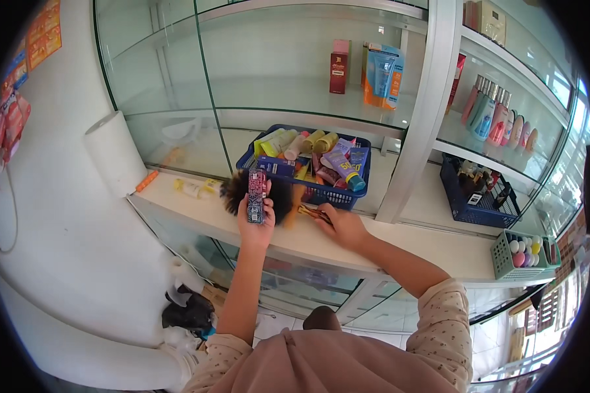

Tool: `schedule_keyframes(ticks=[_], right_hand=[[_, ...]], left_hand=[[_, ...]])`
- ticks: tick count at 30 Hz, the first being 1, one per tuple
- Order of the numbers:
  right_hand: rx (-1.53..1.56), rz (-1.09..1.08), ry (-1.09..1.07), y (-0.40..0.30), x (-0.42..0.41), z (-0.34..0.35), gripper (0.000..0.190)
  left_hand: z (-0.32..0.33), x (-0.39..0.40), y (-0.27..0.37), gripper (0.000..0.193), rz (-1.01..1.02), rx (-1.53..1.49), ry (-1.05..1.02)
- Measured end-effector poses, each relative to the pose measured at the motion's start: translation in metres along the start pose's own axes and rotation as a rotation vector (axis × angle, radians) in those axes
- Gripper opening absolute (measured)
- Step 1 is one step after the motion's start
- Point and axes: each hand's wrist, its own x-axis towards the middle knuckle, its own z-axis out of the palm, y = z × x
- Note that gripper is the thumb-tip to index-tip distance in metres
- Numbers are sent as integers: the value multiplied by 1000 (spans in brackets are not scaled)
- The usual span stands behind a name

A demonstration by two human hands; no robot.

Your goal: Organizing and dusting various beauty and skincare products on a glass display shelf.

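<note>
My left hand [258, 221] holds up a narrow carton [256, 196] with a pink and blue ornamental pattern. My right hand [344, 226] is closed around the brown handle [314, 212] of what looks like a feather duster. Its dark, fluffy head [281, 200] lies behind the carton and is partly hidden by it; the orange-brown part near the handle is blurred. Just beyond both hands, a blue plastic basket [332, 199] is filled with cosmetic tubes and bottles, among them a purple sunscreen tube [341, 164] and a dark blue box [276, 166].
Yellow-labelled bottles [189, 188] lie left on the white counter [413, 240], near an orange stick-shaped item [147, 181] and a large white roll [115, 152]. Glass shelves hold a red box [339, 69] and pouches [383, 76]. At right stand another blue basket [482, 211] and a green basket [506, 260].
</note>
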Motion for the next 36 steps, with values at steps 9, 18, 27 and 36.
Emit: schedule_keyframes(ticks=[9,18,27,36], right_hand=[[-105,-252,169,8,-1,8,26],[-67,-436,546,-26,16,-53,40],[316,-378,265,-48,81,-144,56],[364,-276,314,-41,115,-212,43]], left_hand=[[4,7,-18,55,-46,-75,85],[24,29,-33,55,-211,-73,27],[60,68,-64,52,-402,-35,-5],[112,112,-62,44,-142,613,64]])
